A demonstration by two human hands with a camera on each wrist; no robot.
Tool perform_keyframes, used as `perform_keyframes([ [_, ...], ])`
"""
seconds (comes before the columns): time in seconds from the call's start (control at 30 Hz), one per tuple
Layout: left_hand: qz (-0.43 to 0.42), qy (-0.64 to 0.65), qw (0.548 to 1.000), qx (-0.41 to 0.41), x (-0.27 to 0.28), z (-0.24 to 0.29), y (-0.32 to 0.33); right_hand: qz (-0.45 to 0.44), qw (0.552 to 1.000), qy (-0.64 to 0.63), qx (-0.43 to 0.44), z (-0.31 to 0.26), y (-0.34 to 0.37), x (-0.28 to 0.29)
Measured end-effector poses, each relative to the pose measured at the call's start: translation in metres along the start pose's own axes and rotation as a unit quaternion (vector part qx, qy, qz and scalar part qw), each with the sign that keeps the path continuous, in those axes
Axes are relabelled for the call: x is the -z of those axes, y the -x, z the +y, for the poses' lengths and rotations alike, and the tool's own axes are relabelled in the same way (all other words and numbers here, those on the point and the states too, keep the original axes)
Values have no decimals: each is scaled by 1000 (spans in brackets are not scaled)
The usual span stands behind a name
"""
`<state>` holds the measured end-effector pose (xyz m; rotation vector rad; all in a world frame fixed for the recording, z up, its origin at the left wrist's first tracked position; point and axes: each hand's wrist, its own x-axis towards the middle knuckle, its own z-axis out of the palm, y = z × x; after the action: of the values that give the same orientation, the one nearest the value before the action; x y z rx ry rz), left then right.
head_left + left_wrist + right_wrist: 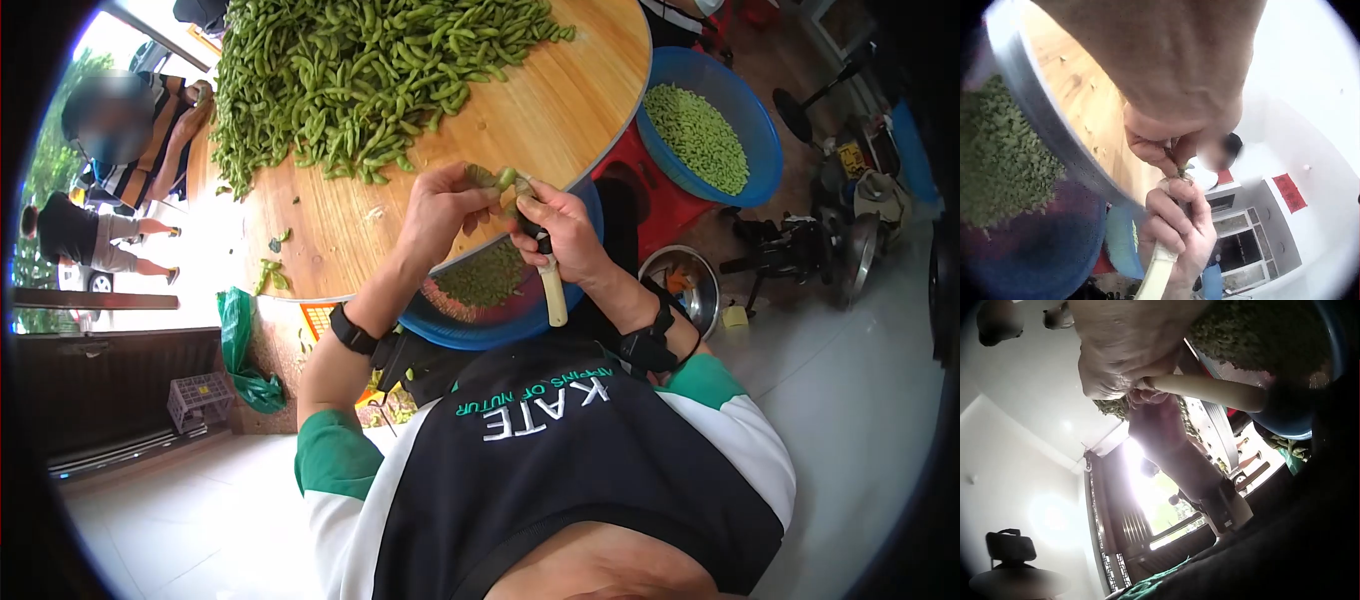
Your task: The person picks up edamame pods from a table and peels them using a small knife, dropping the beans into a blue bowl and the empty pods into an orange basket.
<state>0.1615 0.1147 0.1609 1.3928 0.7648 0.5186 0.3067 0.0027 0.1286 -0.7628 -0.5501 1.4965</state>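
White lettering on the dark front of a person's shirt reads "KATE".
Seen from the wearer's own head, the shirt [580, 480] shows its large white word [547, 409] upside down, with a smaller teal line [545, 388] that seems to read "APPINS OF NUTUR", its ends unclear. In the left wrist view, a red wall sign [1289, 192] bears marks too small to read.

Wearer's left hand [440, 205]: one showed
Wearer's right hand [567, 232]: one showed
Pale handle [554, 295]: one showed
Filled blue basins [767, 150]: two showed
Heaped pods [330, 85]: were past counting
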Motion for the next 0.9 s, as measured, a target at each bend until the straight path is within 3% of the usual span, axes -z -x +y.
perform_keyframes([
  [0.17,27,73,996,35,7,-7,19,-92,994,-40,-49,10,0,-5],
  [0.43,54,85,995,29,11,-24,35,-88,991,-61,-75,16,-2,-14],
  [0.53,90,97,991,-23,7,-31,38,-70,993,-58,-76,16,0,-22],
  [0.63,115,158,981,-19,8,-32,40,-49,995,-49,-78,18,0,-27],
  [0.7,0,199,979,47,25,-34,37,-45,994,-55,-83,19,-1,-25],
  [0.73,3,201,979,47,30,-35,37,-77,990,-72,-98,19,-2,-20],
  [0.8,-120,381,911,106,36,-36,39,-110,983,-88,-118,20,-3,-14],
  [0.83,-118,383,910,106,36,-39,39,-129,976,-120,-131,20,-3,-13],
  [0.9,-146,456,868,133,37,-40,38,-149,967,-150,-141,20,-4,-15],
])
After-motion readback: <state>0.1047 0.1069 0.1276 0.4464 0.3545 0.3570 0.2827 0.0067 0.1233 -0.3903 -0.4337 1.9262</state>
